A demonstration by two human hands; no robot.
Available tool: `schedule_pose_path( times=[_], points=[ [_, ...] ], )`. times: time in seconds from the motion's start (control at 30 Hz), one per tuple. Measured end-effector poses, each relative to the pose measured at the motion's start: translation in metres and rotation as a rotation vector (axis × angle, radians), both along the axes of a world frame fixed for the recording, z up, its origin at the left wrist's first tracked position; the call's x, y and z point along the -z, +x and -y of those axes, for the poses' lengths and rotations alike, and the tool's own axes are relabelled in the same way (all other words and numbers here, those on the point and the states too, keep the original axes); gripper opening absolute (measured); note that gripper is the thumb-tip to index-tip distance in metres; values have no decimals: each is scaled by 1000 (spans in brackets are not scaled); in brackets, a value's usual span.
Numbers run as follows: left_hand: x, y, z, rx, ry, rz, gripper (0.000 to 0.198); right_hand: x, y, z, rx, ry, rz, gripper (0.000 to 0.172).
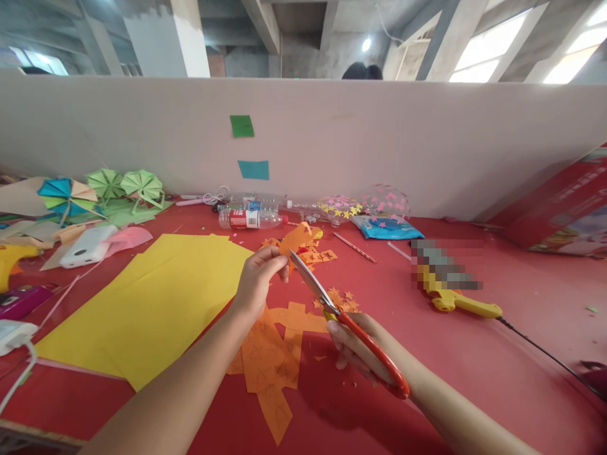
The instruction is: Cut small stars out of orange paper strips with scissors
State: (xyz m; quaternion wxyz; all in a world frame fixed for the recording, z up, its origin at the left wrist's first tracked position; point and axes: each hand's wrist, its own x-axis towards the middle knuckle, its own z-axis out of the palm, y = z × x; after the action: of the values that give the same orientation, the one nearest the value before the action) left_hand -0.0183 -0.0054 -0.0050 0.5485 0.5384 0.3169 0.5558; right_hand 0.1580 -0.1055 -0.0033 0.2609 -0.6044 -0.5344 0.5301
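Two hands mid-table. Left hand [258, 275] pinches a small orange paper piece [300, 239] between thumb and fingertips, held just above the red table [474, 354]. Right hand [355, 351] is closed around the handles of the scissors [332, 308], blades nearly together, tip at the piece's edge. Orange offcuts [270, 363] lie below both hands toward the near edge, yellow sheet [165, 297] to their left, cut stars [342, 297] just beside the scissors.

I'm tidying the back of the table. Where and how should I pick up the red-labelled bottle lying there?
Grip the red-labelled bottle around its labelled middle, coming down from above and the near side. It lies on its side, lengthwise along the partition, so its round body offers front and back flanks. Another clear bottle lies close behind, but the near side is open.
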Motion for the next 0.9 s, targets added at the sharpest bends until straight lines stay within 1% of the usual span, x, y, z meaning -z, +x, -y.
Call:
schedule_pose_path(
  times=[0.23,0.4,0.7,0.9],
  points=[
    [-1,1,-1,-43,-29,67,14,-1,-1,0,-2,-8,14,50],
    [-1,1,-1,-84,-22,45,12,-2,-1,0,8,-17,52,47],
    [0,0,-2,-92,4,19,13,-1,-1,0,-12,-39,78,46],
    [2,-1,-2,-87,12,22,14,-2,-1,-1,9,-50,89,45]
  ],
)
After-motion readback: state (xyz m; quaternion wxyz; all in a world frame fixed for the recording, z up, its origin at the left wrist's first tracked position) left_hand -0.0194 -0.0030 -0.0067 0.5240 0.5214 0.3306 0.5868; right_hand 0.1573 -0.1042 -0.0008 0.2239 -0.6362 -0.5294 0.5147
